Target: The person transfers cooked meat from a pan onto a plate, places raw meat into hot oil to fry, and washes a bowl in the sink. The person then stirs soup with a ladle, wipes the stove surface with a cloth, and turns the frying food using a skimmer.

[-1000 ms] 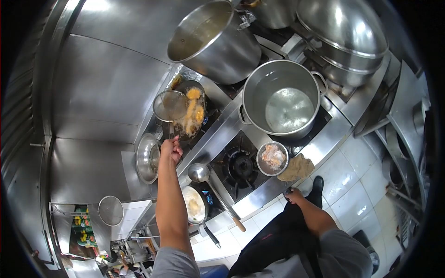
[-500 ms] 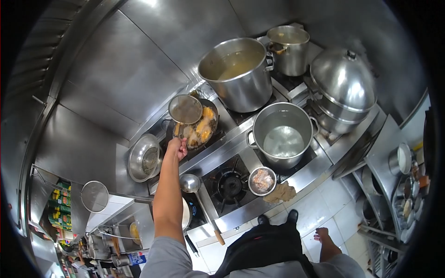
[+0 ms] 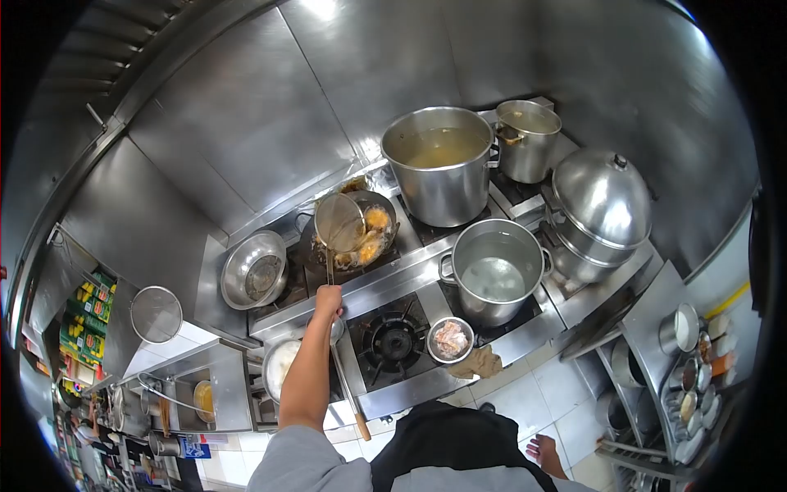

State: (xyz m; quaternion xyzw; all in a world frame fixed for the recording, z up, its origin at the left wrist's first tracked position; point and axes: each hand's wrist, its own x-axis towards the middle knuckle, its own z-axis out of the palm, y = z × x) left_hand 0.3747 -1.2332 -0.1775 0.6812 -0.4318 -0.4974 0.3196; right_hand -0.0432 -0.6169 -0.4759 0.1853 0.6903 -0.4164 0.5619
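Overall, a steel stovetop (image 3: 373, 279) runs beneath a brushed metal wall (image 3: 238, 123), with pale floor tiles (image 3: 508, 402) at six o'clock. Reckoned from the left hand (image 3: 328, 301), whose fingers wrap around the handle of the skimmer (image 3: 339, 223), a steel bowl (image 3: 254, 271) sits at ten o'clock and a tall pot (image 3: 443, 184) at one. The skimmer's round, fine mesh lies toward twelve, over the dark pan (image 3: 308, 246), where golden pieces (image 3: 373, 246) bubble; whether it touches the oil I cannot tell. At four o'clock the right hand (image 3: 541, 451) hangs, fingers loosely spread.
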